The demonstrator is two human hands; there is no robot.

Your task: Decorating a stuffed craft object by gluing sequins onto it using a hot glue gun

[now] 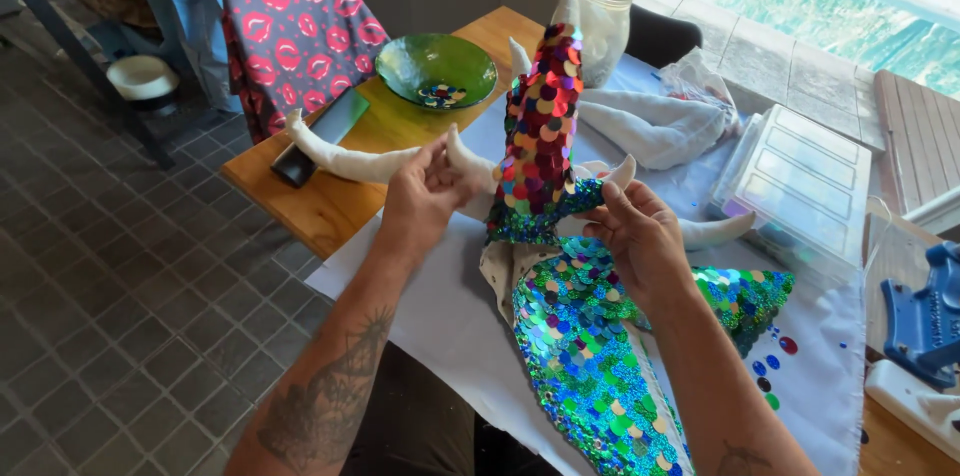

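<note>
Both hands are working on a stuffed fabric figure (560, 326) lying on a white cloth (440, 326) over the wooden table (320, 201). The left hand (425, 198) is pinching one of its plain white limbs (350, 161), fingers closed around it. The right hand (640, 236) is gripping the figure just beside the sequined red arm (542, 126) that's sticking upright. The lower body is covered in green and blue sequins. A green bowl (437, 69) with a few sequins is sitting behind, near a glass jar (605, 21). A clear plastic organiser box (800, 186) is sitting off to the right, with loose sequins (772, 376) scattered on the cloth.
</note>
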